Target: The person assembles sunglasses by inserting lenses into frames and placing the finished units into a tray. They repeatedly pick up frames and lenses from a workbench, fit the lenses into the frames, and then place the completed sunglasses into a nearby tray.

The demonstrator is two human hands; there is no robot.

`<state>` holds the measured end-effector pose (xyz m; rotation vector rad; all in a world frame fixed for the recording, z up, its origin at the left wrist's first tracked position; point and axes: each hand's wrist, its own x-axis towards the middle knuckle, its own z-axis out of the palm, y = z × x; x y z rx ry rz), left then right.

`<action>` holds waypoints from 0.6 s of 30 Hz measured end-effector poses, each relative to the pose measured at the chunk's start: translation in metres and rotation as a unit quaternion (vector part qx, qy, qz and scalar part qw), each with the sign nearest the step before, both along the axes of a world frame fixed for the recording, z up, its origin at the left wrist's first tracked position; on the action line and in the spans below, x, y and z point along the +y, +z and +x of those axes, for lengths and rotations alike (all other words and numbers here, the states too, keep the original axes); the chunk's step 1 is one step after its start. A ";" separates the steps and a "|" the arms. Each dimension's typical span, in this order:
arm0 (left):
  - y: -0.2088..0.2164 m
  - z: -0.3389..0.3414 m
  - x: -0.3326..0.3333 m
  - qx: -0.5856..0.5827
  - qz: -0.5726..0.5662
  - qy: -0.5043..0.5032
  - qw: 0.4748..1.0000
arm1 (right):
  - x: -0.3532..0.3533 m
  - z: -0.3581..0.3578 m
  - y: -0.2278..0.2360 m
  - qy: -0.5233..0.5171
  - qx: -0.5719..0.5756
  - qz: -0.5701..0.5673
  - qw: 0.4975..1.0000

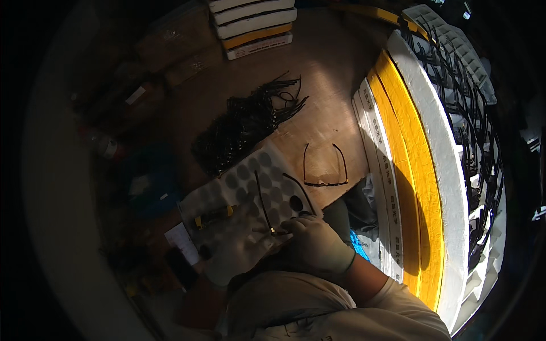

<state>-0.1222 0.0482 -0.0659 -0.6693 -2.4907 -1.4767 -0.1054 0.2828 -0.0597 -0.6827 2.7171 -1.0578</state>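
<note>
A white-gloved right hand, my right hand [321, 241], is closed on a dark eyeglasses frame whose two thin temples [261, 196] point away from me. My left hand [233, 253], gloved too, is at the frame's left side; shadow and blur hide its fingers. Beneath the frame lies a pale sheet [187, 207] with rows of round grey lenses [243, 171]. One darker round lens [296, 203] shows between the temples. Another pair of eyeglasses [326, 183] rests on the table to the right, temples pointing away.
A heap of black eyeglasses frames [244, 122] lies beyond the sheet on the brown table [324, 62]. Stacked white and yellow foam trays [421, 187] rise close on my right, topped with more frames. More trays [253, 23] stand at the back. A yellow-and-black object [214, 217] lies on the sheet.
</note>
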 end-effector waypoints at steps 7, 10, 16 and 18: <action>-0.151 -0.191 -0.129 -0.377 0.228 0.384 0.811 | 0.078 -0.061 -0.096 -0.144 0.122 0.279 0.942; -0.204 -0.207 -0.167 -0.446 0.256 0.365 0.776 | 0.076 -0.081 -0.122 -0.102 0.090 0.307 0.942; -0.104 -0.184 -0.126 -0.419 0.427 0.309 0.739 | 0.072 -0.080 -0.108 -0.155 0.054 0.298 0.940; -0.078 -0.154 -0.136 -0.353 0.495 0.290 0.739 | 0.056 -0.077 -0.085 -0.168 0.113 0.255 0.946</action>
